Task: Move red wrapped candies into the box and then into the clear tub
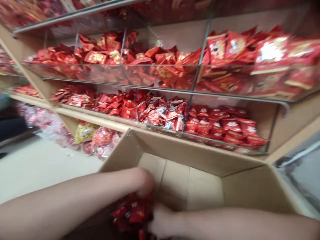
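Both of my forearms reach down into a large open cardboard box (175, 143). Red shiny packets (135, 211) lie in a bunch low in the box, between my hands. My left hand (143, 181) is blurred at the upper edge of the bunch, its fingers hidden. On the bunch's right side is my right hand (162, 220), also smeared by motion, with its fingers out of sight. Whether either hand grips any packets cannot be made out.
Beyond the box stands a wooden shelf (87, 115) with clear dividers, its compartments filled with red packets (170, 66). Bagged goods (102, 140) and a yellow bag (86, 131) sit beneath it, above the pale floor (67, 170). A dark shape is at the left edge.
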`<move>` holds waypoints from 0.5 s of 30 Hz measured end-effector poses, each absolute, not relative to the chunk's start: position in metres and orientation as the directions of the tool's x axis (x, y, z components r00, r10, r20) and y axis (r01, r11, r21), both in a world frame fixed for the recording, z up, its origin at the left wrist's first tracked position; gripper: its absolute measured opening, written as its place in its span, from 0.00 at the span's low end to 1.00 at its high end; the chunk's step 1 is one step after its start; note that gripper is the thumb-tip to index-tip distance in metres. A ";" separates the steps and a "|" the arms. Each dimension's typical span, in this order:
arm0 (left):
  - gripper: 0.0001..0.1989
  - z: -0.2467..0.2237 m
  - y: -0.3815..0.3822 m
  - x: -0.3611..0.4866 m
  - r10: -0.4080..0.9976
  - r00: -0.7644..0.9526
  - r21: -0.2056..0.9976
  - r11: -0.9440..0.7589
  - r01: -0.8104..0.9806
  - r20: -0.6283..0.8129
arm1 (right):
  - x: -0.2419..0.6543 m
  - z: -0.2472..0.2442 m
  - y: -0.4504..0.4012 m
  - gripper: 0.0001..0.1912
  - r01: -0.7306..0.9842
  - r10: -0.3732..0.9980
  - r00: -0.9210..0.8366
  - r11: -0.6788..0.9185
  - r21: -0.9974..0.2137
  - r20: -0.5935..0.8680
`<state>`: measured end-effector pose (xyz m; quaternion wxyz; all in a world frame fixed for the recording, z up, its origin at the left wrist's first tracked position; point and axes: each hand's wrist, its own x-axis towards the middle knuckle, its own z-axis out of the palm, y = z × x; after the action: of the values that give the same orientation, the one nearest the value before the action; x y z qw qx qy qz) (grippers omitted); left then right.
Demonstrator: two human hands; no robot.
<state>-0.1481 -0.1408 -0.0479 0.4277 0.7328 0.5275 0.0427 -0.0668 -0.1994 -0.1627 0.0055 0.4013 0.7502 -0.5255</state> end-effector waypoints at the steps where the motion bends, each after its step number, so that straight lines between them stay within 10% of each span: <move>1: 0.06 -0.041 -0.138 -0.153 0.793 0.432 0.622 -0.086 0.778 -0.430 | -0.066 -0.160 -0.196 0.08 0.604 0.585 -0.681 0.108 -0.789 -0.441; 3: 0.02 -0.025 -0.129 -0.164 0.778 0.426 0.551 -0.125 0.825 -0.462 | -0.063 -0.152 -0.183 0.06 0.610 0.609 -0.652 0.068 -0.790 -0.451; 6: 0.21 -0.004 -0.118 -0.178 0.790 0.514 0.536 -0.290 0.793 -0.333 | -0.054 -0.132 -0.163 0.06 0.700 0.680 -0.591 0.164 -0.696 -0.434; 10: 0.29 0.012 -0.117 -0.183 0.714 0.675 0.837 -0.242 0.490 -0.188 | -0.023 -0.077 -0.145 0.08 0.737 0.647 -0.638 0.355 -0.575 -0.418; 15: 0.26 0.016 -0.120 -0.176 0.822 0.565 0.993 -0.113 0.045 0.067 | 0.032 -0.002 -0.126 0.05 0.507 0.693 -0.715 0.423 -0.751 -0.093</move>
<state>-0.1765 -0.1196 0.0164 0.5812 0.6668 0.3254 0.3342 0.0318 -0.1258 -0.0019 -0.1160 0.3589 0.8356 -0.3993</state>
